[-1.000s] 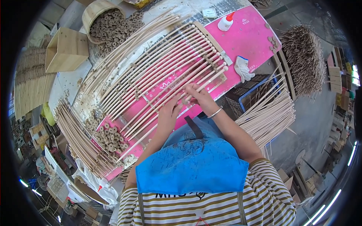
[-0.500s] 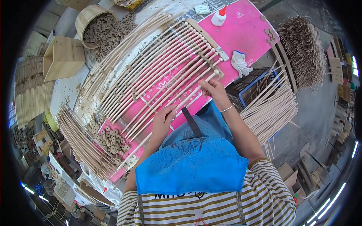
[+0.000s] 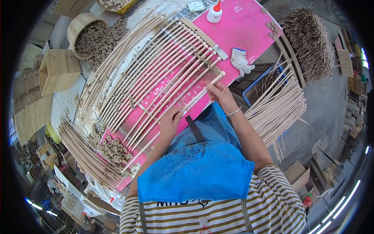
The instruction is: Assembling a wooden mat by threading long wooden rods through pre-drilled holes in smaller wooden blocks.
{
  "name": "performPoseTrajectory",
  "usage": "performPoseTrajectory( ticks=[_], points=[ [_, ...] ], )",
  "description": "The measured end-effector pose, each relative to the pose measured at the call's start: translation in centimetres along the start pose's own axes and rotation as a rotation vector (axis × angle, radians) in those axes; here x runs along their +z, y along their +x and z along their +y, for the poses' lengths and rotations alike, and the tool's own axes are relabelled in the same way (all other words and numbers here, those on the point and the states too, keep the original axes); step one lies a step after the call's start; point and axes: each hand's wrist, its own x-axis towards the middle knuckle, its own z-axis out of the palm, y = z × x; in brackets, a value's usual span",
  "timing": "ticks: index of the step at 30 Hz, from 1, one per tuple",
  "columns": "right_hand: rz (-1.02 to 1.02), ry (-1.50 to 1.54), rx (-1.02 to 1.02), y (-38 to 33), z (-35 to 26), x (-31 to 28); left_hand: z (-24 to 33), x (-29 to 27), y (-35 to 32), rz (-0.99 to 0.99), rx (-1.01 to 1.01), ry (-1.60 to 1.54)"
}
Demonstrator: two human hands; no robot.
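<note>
One knobbed rod point(image 3: 196, 97) between fingers point(image 3: 214, 89).

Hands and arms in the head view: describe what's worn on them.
The left hand and right hand are gloveless. A thin, pale bracelet circles the right wrist. The forearms are bare below loose, short sleeves striped white and olive-brown.

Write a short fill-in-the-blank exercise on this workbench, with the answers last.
1. The bottle on the pink sheet has a ____ cap.
2. The apron is ____.
3. The left hand and right hand hold one rod; nearer its ball end is the ____ hand.
4. The glove is mostly ____.

Missing words: red; blue; right; white.
</note>
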Motion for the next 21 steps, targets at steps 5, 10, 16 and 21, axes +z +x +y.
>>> performPoseTrajectory(
  ticks=[5,10,16,21],
  points=[
    [0.058,0.239,-0.078,1.3,1.2,-1.8,-1.7,2.2,1.8,0.030,0.097,0.083],
    [0.135,0.166,-0.094,5.1,1.9,-3.7,-0.5,4.3,4.0,0.072,0.154,0.241],
    [0.211,0.225,-0.072,7.6,1.7,-4.6,-2.3,6.4,6.5,0.125,0.328,0.631],
    [0.321,0.220,-0.095,8.4,2.0,-4.3,-2.6,7.0,7.3,0.105,0.335,0.737]
  ],
)
